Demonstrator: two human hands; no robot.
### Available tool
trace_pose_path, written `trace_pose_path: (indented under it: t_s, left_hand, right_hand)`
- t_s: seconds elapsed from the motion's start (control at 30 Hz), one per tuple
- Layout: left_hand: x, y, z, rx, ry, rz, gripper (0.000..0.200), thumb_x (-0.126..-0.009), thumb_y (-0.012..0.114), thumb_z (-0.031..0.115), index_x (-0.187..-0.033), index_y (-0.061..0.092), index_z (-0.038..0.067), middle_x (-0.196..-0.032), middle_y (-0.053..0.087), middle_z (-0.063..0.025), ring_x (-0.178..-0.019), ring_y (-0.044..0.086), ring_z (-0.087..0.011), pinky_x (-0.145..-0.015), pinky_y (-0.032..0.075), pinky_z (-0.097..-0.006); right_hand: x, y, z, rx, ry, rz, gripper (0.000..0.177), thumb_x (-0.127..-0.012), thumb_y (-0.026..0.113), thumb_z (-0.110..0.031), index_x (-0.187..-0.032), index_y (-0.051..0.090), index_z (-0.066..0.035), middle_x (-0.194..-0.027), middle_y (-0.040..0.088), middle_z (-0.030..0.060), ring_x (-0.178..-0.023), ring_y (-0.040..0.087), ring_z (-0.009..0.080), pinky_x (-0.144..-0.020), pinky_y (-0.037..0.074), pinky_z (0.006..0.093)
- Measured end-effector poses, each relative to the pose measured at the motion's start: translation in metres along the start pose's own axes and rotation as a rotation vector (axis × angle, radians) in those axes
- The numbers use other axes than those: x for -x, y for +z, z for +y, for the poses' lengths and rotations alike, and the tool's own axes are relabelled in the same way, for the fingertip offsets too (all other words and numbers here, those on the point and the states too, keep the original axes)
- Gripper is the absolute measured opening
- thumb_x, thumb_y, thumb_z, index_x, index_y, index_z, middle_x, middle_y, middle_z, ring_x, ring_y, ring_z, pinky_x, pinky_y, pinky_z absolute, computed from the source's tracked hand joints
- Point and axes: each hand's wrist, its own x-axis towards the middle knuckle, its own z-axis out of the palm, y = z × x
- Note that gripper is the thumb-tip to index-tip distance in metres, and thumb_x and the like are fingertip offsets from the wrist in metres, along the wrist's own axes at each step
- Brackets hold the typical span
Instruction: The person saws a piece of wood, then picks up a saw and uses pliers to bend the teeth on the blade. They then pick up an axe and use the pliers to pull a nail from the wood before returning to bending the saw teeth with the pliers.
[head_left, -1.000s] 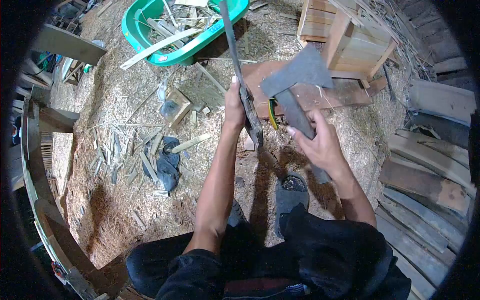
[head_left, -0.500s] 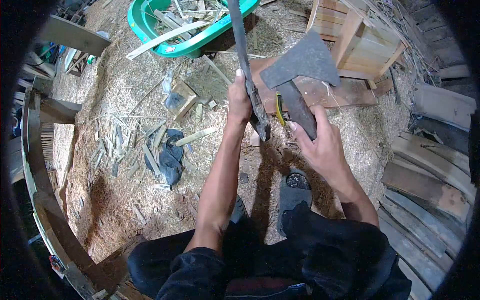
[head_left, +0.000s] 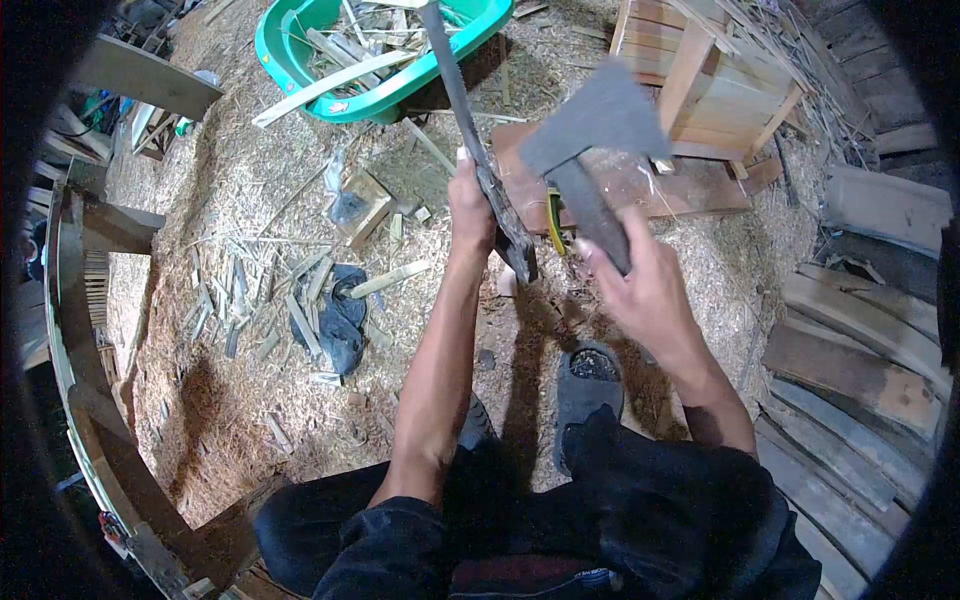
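My left hand is wrapped round a long, dark, rough strip of wood, which stands tilted, its upper end over the green tub. My right hand grips the short handle of a hatchet. The hatchet's broad grey head points away from me, to the right of the strip and apart from it, slightly blurred. Beneath the hatchet, a yellow-and-black tool shows beside the handle. A flat reddish-brown board lies on the ground behind it.
A green tub of wood scraps stands at the top. Right of it is a wooden crate. Stacked planks line the right side. Splinters, a dark plastic bag and sawdust cover the ground at left. My sandalled foot is below.
The upper end of the dark strip has tilted left, and my left hand has shifted slightly left and down. The hatchet head has moved slightly left and is more blurred.
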Motion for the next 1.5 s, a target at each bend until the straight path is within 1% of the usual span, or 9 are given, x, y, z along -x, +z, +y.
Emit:
trace_pose_path:
  t_s: [0.1,0.53,0.73,0.9,1.03,1.13,1.23,1.33,1.5]
  left_hand:
    - [-0.003,-0.006,-0.005,-0.051,-0.006,0.000,0.058,-0.098,0.035,0.062,-0.066,0.048,0.015,-0.054,0.042,0.0023,-0.046,0.039,-0.0109,-0.045,0.031,-0.0287]
    - [-0.011,-0.005,-0.023,0.021,0.007,-0.073,0.052,-0.098,0.037,0.060,-0.084,0.054,0.013,-0.066,0.052,0.0005,-0.058,0.050,-0.0127,-0.052,0.041,-0.0307]
    - [-0.009,-0.001,-0.011,-0.073,-0.148,0.049,0.061,-0.098,0.035,0.062,-0.078,0.058,0.009,-0.066,0.054,-0.0012,-0.061,0.051,-0.0130,-0.056,0.041,-0.0339]
    - [-0.002,0.008,0.005,-0.239,-0.082,0.087,0.067,-0.098,0.032,0.063,-0.073,0.061,0.007,-0.065,0.055,-0.0023,-0.062,0.051,-0.0141,-0.058,0.041,-0.0335]
    - [-0.006,0.001,0.001,-0.312,-0.092,0.076,0.072,-0.099,0.029,0.062,-0.078,0.066,0.003,-0.069,0.060,-0.0052,-0.065,0.054,-0.0175,-0.060,0.043,-0.0352]
    - [-0.006,0.008,0.001,-0.342,-0.009,0.089,0.079,-0.100,0.023,0.060,-0.064,0.059,0.000,-0.057,0.054,-0.0083,-0.057,0.052,-0.0212,-0.056,0.041,-0.0410]
    - [-0.012,0.000,-0.004,-0.340,-0.007,0.165,0.082,-0.099,0.021,0.061,-0.067,0.062,-0.002,-0.059,0.058,-0.0106,-0.060,0.055,-0.0243,-0.060,0.043,-0.0435]
    - [-0.010,-0.005,0.001,-0.377,-0.110,0.130,0.076,-0.100,0.024,0.061,-0.073,0.065,0.002,-0.066,0.060,-0.0072,-0.062,0.055,-0.0187,-0.058,0.042,-0.0358]
    - [-0.008,0.003,0.005,-0.480,-0.072,0.158,0.083,-0.100,0.020,0.058,-0.073,0.064,-0.007,-0.061,0.060,-0.0174,-0.065,0.058,-0.0302,-0.066,0.042,-0.0492]
  right_hand:
    - [0.001,-0.002,-0.011,-0.001,-0.052,0.124,0.028,-0.094,0.061,-0.019,-0.108,0.046,0.000,-0.074,0.061,0.0268,-0.070,0.065,0.0438,-0.056,0.047,0.0459]
    - [0.002,0.002,0.005,0.129,-0.083,-0.069,0.039,-0.093,0.061,-0.018,-0.120,0.043,0.002,-0.077,0.062,0.0296,-0.073,0.063,0.0488,-0.057,0.049,0.0499]
    - [0.004,-0.002,-0.002,0.024,-0.012,0.014,0.034,-0.092,0.061,-0.018,-0.116,0.045,0.002,-0.081,0.063,0.0288,-0.079,0.064,0.0481,-0.063,0.049,0.0498]
    - [0.000,-0.002,0.005,0.165,-0.147,-0.018,0.029,-0.093,0.061,-0.019,-0.110,0.046,-0.001,-0.080,0.063,0.0286,-0.079,0.066,0.0459,-0.063,0.050,0.0485]
    - [0.001,-0.005,-0.012,0.062,-0.034,-0.015,0.031,-0.092,0.062,-0.019,-0.111,0.047,0.001,-0.084,0.063,0.0304,-0.081,0.065,0.0468,-0.065,0.050,0.0498]
    - [-0.002,0.000,-0.006,0.137,0.082,-0.091,0.031,-0.090,0.062,-0.014,-0.112,0.049,0.002,-0.085,0.063,0.0317,-0.083,0.064,0.0473,-0.068,0.050,0.0507]
    - [-0.003,-0.002,0.002,0.193,-0.064,-0.109,0.031,-0.089,0.062,-0.014,-0.113,0.049,0.002,-0.085,0.063,0.0317,-0.084,0.064,0.0475,-0.068,0.050,0.0506]
    - [0.000,0.002,-0.002,0.070,-0.075,-0.021,0.033,-0.091,0.061,-0.015,-0.115,0.049,0.002,-0.087,0.064,0.0310,-0.084,0.064,0.0482,-0.068,0.050,0.0514]
    - [-0.007,0.003,0.006,0.216,0.016,-0.109,0.033,-0.092,0.062,-0.018,-0.117,0.050,0.000,-0.083,0.065,0.0271,-0.080,0.064,0.0470,-0.066,0.049,0.0501]
